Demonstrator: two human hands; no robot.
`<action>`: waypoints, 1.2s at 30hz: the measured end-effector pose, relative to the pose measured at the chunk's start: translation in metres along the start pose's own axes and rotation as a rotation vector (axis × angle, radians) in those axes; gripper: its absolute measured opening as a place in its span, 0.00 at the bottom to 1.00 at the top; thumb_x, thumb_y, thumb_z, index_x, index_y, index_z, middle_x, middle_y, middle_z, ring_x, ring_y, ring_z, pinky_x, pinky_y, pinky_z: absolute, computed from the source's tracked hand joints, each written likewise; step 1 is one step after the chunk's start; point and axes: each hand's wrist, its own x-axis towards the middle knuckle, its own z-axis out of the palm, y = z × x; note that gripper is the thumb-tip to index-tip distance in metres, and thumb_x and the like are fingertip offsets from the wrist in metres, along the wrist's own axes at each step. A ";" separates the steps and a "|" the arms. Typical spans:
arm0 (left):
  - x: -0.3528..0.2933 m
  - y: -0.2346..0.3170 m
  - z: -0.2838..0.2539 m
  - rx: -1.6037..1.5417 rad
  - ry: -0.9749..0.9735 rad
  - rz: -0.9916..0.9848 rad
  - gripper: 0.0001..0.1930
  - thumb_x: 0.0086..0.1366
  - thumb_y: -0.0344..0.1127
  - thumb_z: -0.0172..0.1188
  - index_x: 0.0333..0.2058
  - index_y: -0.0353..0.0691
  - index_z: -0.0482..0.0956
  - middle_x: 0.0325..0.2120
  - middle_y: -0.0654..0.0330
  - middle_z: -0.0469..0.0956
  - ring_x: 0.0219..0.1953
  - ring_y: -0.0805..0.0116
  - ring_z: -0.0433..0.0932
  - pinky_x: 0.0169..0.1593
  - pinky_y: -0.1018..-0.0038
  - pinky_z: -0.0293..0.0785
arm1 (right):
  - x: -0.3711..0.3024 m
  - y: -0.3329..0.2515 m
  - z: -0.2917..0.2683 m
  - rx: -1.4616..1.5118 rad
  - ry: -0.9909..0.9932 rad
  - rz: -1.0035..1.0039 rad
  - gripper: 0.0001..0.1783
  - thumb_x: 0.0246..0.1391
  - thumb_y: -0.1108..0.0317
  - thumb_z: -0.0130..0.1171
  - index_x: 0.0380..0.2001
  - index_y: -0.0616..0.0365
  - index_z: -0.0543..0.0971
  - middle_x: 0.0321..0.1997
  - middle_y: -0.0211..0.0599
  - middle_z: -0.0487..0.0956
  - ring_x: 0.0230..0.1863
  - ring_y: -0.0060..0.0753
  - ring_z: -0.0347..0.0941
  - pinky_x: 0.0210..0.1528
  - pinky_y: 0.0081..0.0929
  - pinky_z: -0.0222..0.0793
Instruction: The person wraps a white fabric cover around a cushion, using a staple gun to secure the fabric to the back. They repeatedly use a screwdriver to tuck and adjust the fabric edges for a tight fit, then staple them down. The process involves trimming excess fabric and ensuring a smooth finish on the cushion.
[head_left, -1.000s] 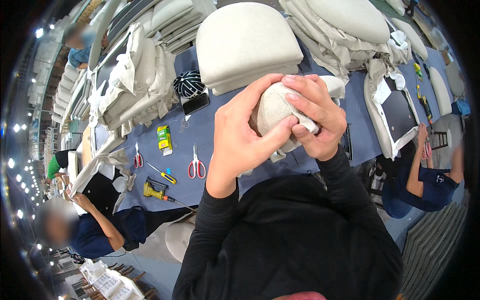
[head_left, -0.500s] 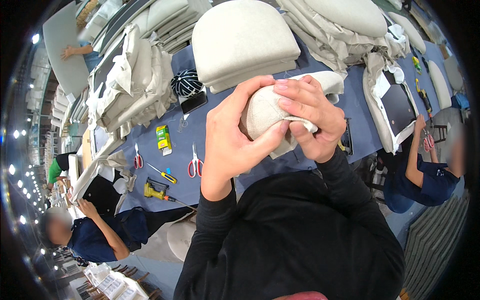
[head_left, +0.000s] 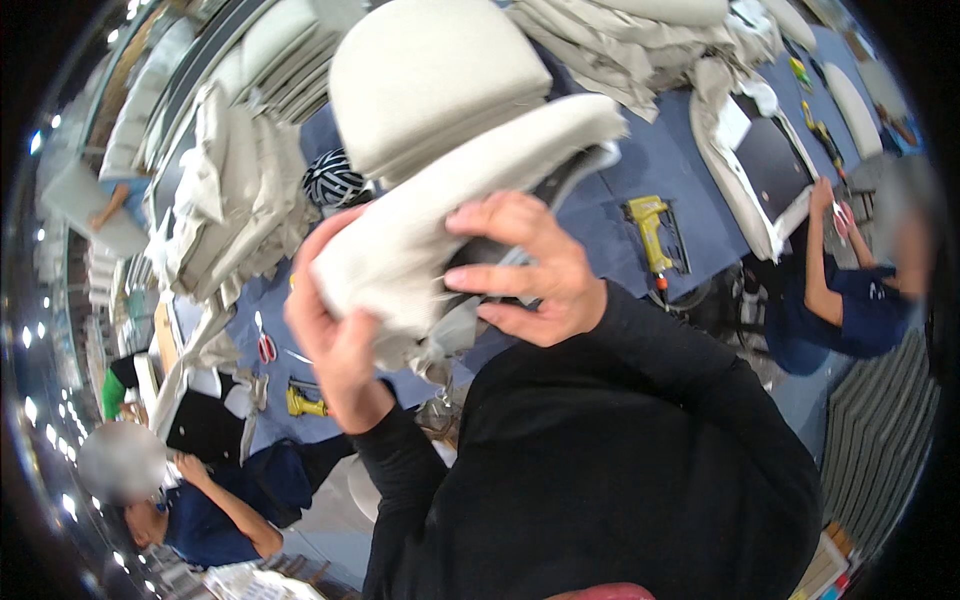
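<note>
Above the table I hold a cream upholstered seat cushion [head_left: 440, 195], tilted so its long padded edge runs from lower left to upper right. Its dark underside shows along the edge toward me, with loose fabric bunched at the lower end. My left hand [head_left: 335, 335] is closed around the left end, thumb on the near face. My right hand [head_left: 540, 275] grips the cover's edge on the underside, fingers bent and partly spread, fingertips on the fabric. Just behind it lies a stack of finished cream cushions [head_left: 430, 85].
A yellow staple gun [head_left: 655, 240] lies right of my hands, another staple gun [head_left: 305, 400] at the left near red-handled scissors [head_left: 265, 340]. A dark striped ball-shaped thing [head_left: 335, 178] sits behind. Co-workers flank the blue table [head_left: 600, 225]; one at right holds scissors [head_left: 843, 218].
The cushion has turned, and its long edge and dark underside now show. My left hand has moved left, my right hand left along the cover. The view has shifted, uncovering the right staple gun.
</note>
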 end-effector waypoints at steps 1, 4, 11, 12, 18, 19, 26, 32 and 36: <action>-0.009 -0.003 -0.008 -0.033 0.111 -0.038 0.40 0.60 0.53 0.64 0.61 0.21 0.75 0.56 0.44 0.82 0.58 0.56 0.82 0.64 0.62 0.75 | -0.017 0.002 0.000 0.005 -0.052 0.041 0.27 0.49 0.71 0.72 0.56 0.50 0.87 0.67 0.52 0.78 0.62 0.57 0.78 0.66 0.55 0.67; -0.045 -0.036 -0.063 -0.032 0.344 -0.097 0.38 0.61 0.48 0.59 0.62 0.20 0.73 0.58 0.41 0.79 0.59 0.49 0.82 0.65 0.56 0.78 | -0.084 0.028 -0.003 0.058 -0.312 0.378 0.23 0.56 0.69 0.70 0.57 0.48 0.87 0.60 0.41 0.84 0.59 0.47 0.80 0.64 0.45 0.73; -0.115 -0.042 -0.083 0.030 0.666 -0.146 0.36 0.72 0.53 0.42 0.64 0.26 0.71 0.60 0.44 0.76 0.63 0.49 0.77 0.70 0.54 0.71 | -0.260 0.148 -0.021 -0.327 -0.491 1.114 0.15 0.60 0.63 0.66 0.49 0.52 0.89 0.47 0.45 0.88 0.48 0.53 0.84 0.54 0.47 0.80; -0.122 -0.040 -0.080 0.134 0.636 -0.128 0.37 0.72 0.54 0.41 0.65 0.26 0.71 0.60 0.43 0.76 0.63 0.49 0.77 0.70 0.54 0.71 | -0.265 0.167 -0.018 -0.364 -0.464 1.182 0.15 0.60 0.64 0.66 0.49 0.51 0.89 0.47 0.45 0.87 0.50 0.53 0.84 0.56 0.47 0.79; -0.126 -0.030 -0.056 0.025 0.452 0.053 0.57 0.57 0.77 0.60 0.66 0.25 0.66 0.59 0.31 0.75 0.63 0.37 0.76 0.70 0.42 0.68 | -0.236 0.243 0.011 -0.609 -0.182 1.121 0.21 0.61 0.59 0.68 0.57 0.47 0.82 0.53 0.44 0.83 0.55 0.55 0.81 0.57 0.49 0.77; -0.126 -0.026 -0.051 0.039 0.429 0.042 0.57 0.58 0.76 0.61 0.65 0.25 0.67 0.59 0.31 0.76 0.62 0.37 0.77 0.69 0.42 0.69 | -0.234 0.248 0.009 -0.617 -0.235 1.152 0.20 0.62 0.58 0.68 0.56 0.47 0.81 0.53 0.43 0.83 0.55 0.55 0.81 0.56 0.50 0.78; -0.098 0.005 0.012 0.085 0.340 0.053 0.52 0.58 0.73 0.65 0.59 0.23 0.72 0.51 0.35 0.80 0.55 0.36 0.82 0.63 0.44 0.77 | -0.245 0.250 -0.010 -0.535 -0.175 1.287 0.10 0.68 0.61 0.63 0.43 0.53 0.85 0.46 0.42 0.86 0.46 0.50 0.84 0.47 0.44 0.80; -0.063 0.026 0.040 0.151 0.134 0.066 0.40 0.46 0.55 0.73 0.49 0.24 0.83 0.45 0.35 0.87 0.50 0.40 0.88 0.60 0.53 0.81 | -0.276 0.155 -0.060 0.503 0.206 1.622 0.14 0.74 0.62 0.58 0.49 0.61 0.83 0.41 0.34 0.84 0.39 0.24 0.81 0.40 0.25 0.78; -0.023 0.041 0.070 0.232 -0.165 0.204 0.38 0.40 0.45 0.76 0.51 0.29 0.84 0.47 0.42 0.87 0.49 0.45 0.89 0.55 0.60 0.83 | -0.222 0.058 -0.106 0.796 0.632 1.407 0.11 0.70 0.61 0.58 0.44 0.58 0.76 0.28 0.25 0.71 0.26 0.20 0.64 0.29 0.22 0.60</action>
